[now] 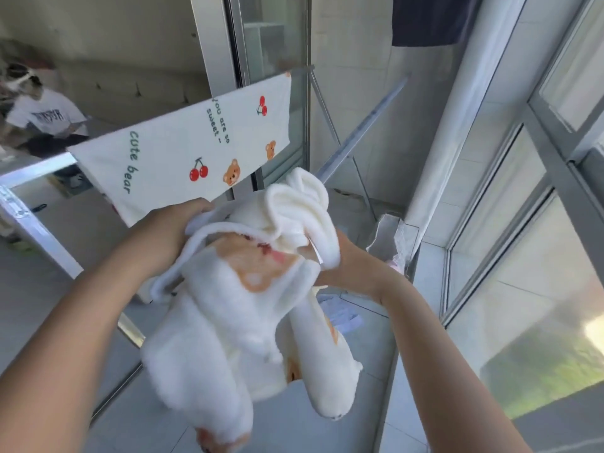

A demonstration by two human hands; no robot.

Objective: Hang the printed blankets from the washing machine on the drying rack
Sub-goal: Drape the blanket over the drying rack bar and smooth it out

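Observation:
A crumpled white printed blanket (248, 308) with orange bear marks hangs bunched between both hands in the middle of the view. My left hand (173, 230) grips its upper left edge. My right hand (346, 259) holds the bunch from the right, mostly hidden behind the cloth. Behind and above them another printed blanket (183, 148), cream with cherries, bears and the words "cute bear", hangs spread over a bar of the metal drying rack (362, 125). The washing machine is not in view.
A sliding glass door frame (228, 60) stands behind the rack. Windows (529, 223) line the right side. A dark garment (431, 18) hangs top right. A white pipe (441, 158) runs down the corner. A person sits at far left (42, 116). Grey tiles cover the floor.

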